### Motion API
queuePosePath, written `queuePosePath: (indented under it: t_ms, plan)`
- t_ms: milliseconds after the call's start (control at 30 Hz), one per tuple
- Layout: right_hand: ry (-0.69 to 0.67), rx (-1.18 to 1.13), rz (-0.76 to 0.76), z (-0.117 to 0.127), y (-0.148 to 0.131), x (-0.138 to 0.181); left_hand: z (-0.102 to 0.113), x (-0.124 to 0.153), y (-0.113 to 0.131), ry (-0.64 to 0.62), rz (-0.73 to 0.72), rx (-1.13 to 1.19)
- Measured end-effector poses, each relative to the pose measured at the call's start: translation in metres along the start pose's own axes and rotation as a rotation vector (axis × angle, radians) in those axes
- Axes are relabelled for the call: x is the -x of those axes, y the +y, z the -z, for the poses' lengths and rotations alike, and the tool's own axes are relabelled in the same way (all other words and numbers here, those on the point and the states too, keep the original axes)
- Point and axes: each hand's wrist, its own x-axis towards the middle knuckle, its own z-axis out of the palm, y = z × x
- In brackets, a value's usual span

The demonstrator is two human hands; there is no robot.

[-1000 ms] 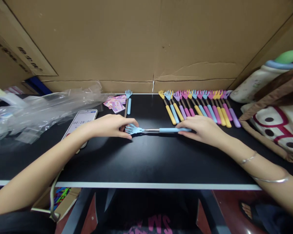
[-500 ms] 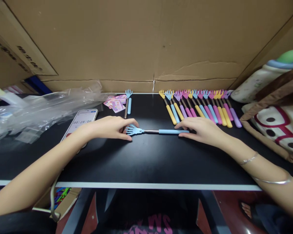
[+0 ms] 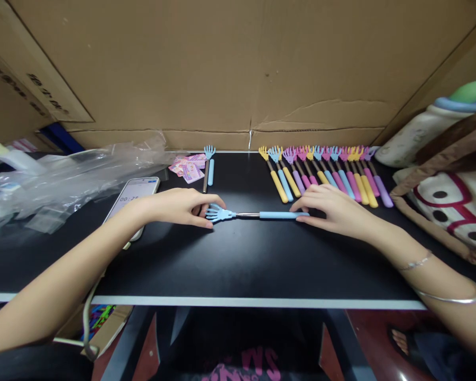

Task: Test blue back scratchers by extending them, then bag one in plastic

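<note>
1. Compared with a second ago, the blue back scratcher (image 3: 257,215) reads shorter; the right hand (image 3: 333,207) has edged in along the handle, so we judge the telescoping rod is being pushed closed
2. Left hand (image 3: 180,206) pinches the claw end, fingers closed on it; right hand grips the handle end
3. Scratcher lies flat on the black table (image 3: 238,259), spanning both hands, in front of the coloured row (image 3: 325,174)
</note>
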Motion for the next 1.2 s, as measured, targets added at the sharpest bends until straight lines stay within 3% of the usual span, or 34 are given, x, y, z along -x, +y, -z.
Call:
queuePosePath:
  t_ms: [900, 1200]
  plan:
    - [0.000, 0.075, 0.057, 0.004, -0.003, 0.001, -0.003, -0.002, 0.005, 0.018, 0.035, -0.086]
    - [0.046, 0.227, 0.201, 0.007, -0.030, -0.029, -0.001, -0.003, 0.006, -0.011, 0.073, -0.072]
